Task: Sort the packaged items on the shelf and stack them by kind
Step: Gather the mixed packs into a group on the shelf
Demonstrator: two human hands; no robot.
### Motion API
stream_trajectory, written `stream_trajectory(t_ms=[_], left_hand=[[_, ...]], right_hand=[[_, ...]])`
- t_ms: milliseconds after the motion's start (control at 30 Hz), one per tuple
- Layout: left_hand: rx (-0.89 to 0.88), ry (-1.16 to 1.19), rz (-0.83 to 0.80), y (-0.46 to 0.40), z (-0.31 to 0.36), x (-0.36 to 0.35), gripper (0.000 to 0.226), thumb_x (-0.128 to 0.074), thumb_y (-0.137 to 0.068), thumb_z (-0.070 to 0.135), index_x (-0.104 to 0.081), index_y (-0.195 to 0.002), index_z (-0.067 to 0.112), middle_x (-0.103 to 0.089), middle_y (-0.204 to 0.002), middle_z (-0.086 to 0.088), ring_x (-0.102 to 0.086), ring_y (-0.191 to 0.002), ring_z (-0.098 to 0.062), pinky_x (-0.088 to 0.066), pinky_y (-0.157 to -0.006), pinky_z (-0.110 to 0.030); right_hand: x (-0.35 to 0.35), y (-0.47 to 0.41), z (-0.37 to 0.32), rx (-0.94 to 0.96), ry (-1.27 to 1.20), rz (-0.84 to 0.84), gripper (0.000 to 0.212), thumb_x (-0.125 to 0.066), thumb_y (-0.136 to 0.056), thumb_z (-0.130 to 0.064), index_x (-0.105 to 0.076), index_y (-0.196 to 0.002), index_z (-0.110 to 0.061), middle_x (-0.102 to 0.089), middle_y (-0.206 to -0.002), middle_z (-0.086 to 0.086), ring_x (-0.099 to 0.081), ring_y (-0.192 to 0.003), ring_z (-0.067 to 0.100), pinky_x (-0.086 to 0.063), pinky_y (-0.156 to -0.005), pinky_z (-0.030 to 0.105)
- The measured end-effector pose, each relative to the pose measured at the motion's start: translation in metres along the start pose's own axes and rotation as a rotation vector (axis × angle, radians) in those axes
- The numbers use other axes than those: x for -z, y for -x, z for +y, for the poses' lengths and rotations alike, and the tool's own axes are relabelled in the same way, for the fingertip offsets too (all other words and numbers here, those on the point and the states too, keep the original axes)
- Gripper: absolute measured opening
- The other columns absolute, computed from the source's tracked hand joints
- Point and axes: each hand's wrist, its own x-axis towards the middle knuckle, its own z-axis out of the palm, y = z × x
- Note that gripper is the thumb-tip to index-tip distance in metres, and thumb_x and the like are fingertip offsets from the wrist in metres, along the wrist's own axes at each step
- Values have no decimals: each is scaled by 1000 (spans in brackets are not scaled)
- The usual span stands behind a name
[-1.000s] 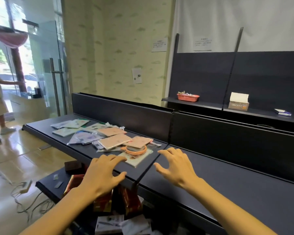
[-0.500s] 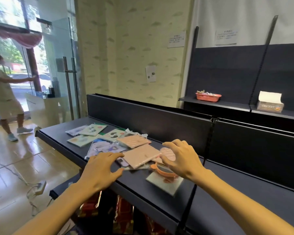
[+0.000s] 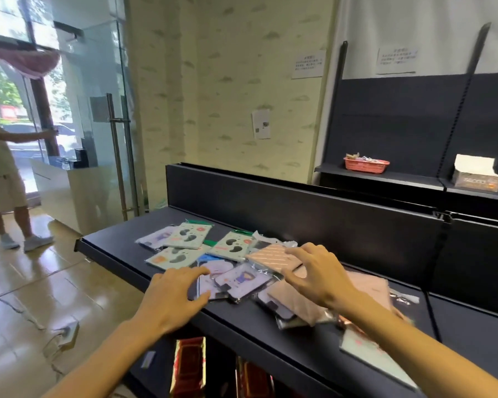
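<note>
The packaged items lie unsorted in a loose overlapping heap on the dark shelf (image 3: 118,242): pink quilted packs (image 3: 273,255) at the right, purple-printed packs (image 3: 236,278) in the middle, pale green packs (image 3: 189,235) at the far left. They look flat, light and fairly stiff in slippery film, so pinching an edge or sliding one free should serve. The left hand (image 3: 170,300) hovers spread and empty over the purple packs; the right hand (image 3: 314,277), its grip apart, hangs over the pink ones. The shelf is smooth and level, glossy tiled floor (image 3: 20,297) beside it

One head-worn view looks forward and down, close over the dark shelf (image 3: 270,334).
</note>
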Motion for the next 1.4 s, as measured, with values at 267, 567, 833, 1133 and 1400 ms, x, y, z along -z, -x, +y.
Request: stream_trajectory(t_ms=[267,567,833,1133,1400], left_hand=[[-35,8,-27,-12,-113,4,78,-19,-61,71,-47,-129,43,-56,-130,16,-52,-116,-16,-41,-92,-35],[-83,89,2,-71,-180,-5,72,-24,-67,68,-55,-125,38,-63,-122,12,-55,-110,-19,-42,-90,-39],[-76,81,-72,-159,-207,-37,62,-33,-73,67,-53,-124,39,-61,-124,11,-51,-115,-19,-37,-90,-36],[-131,92,-122,-216,-205,-72,83,-16,-61,85,-49,-125,43,-54,-128,12,-43,-122,-15,-31,-98,-35],[-253,393,-276,-256,-210,-75,67,-50,-63,73,-57,-121,39,-58,-128,18,-49,-120,-9,-36,-98,-28]], right_hand=[[-43,-43,-89,-67,5,3,51,-47,-85,-53,-54,-128,-27,-58,-121,1,-51,-115,23,-41,-95,37],[-76,-93,-120,-146,55,-11,45,-51,-87,-50,-52,-128,-31,-58,-113,-4,-51,-108,20,-39,-92,33],[-114,-150,-106,-252,73,17,46,-48,-87,-53,-53,-128,-33,-58,-115,-5,-51,-103,19,-42,-89,32],[-131,-173,-91,-387,109,-32,45,-49,-89,-52,-48,-131,-35,-54,-124,-8,-48,-110,14,-37,-91,27],[-135,-182,-101,-484,144,1,43,-53,-89,-47,-53,-128,-31,-58,-118,-5,-50,-108,17,-37,-91,28]])
